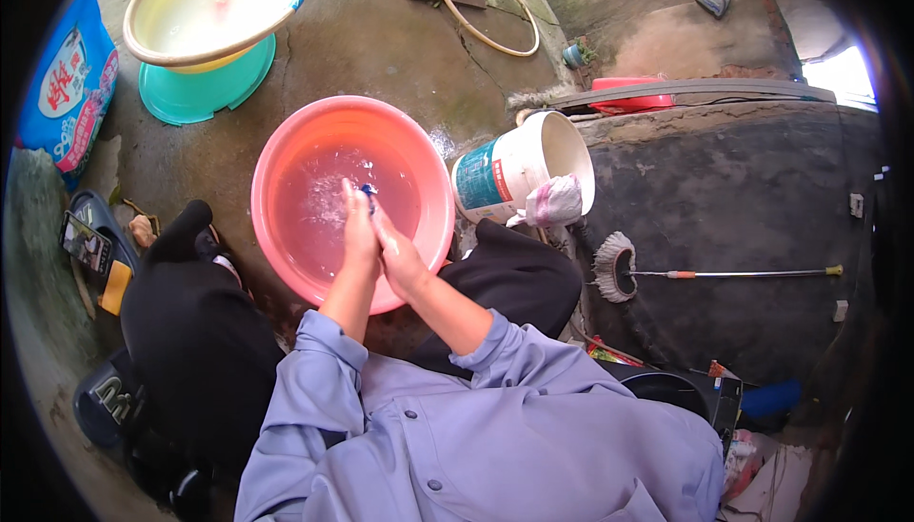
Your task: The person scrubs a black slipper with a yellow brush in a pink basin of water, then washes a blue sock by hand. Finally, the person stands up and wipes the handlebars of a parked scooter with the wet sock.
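Observation:
A pink plastic basin (265, 193) of water stands on the wet floor between my knees, the water rippled and splashing near my fingers. Over it, my left hand (359, 233) and my right hand (401, 256) are pressed palm to palm, fingers pointing away from me. A small dark blue thing (368, 189), perhaps cloth, shows between the fingers near their tips. Most of it is hidden by the hands, so its shape cannot be told.
A yellow basin (207, 57) of water rests on a teal plastic base (207, 93). To the right are a tilted white bucket (510, 165) with a cloth (553, 202) and a mop (615, 268). A blue detergent bag (71, 79), phone (86, 242) and hose (493, 32) lie around.

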Motion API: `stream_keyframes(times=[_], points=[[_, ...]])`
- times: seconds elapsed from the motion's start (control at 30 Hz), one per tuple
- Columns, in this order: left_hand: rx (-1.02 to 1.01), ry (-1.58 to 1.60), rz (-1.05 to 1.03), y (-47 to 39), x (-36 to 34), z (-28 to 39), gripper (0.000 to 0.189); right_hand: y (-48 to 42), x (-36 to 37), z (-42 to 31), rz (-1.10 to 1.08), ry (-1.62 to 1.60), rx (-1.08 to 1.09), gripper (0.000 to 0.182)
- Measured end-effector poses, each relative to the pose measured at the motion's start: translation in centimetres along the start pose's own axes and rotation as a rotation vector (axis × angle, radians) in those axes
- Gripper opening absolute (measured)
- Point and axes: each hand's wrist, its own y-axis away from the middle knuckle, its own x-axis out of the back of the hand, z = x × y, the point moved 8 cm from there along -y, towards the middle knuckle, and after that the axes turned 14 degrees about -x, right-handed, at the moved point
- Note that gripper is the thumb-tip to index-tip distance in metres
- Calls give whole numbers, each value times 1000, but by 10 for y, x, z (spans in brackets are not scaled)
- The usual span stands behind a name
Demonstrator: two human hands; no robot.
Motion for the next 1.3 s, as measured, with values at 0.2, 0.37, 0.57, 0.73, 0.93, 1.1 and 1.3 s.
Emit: stream_keyframes(times=[0.2,0.37,0.57,0.73,0.93,1.1,1.3], points=[[-18,-76,-247,80,-68,14,56,-8,37,-42,160,-85,-78,49],[-12,-73,-155,52,-39,48,71,65,-36,-24,-82,76,155,53],[101,87,-122,100,-64,34,58,32,3,-49,-39,22,106,66],[269,367,-167,91,-53,21,55,39,4,-38,43,-3,110,57],[-11,122,-2,33,5,16,51,62,-37,-4,-83,134,165,52],[1,47,-204,83,-43,12,34,30,9,-47,100,-74,64,53],[-123,62,-102,60,-29,39,26,43,-14,-28,-101,-258,85,33]])
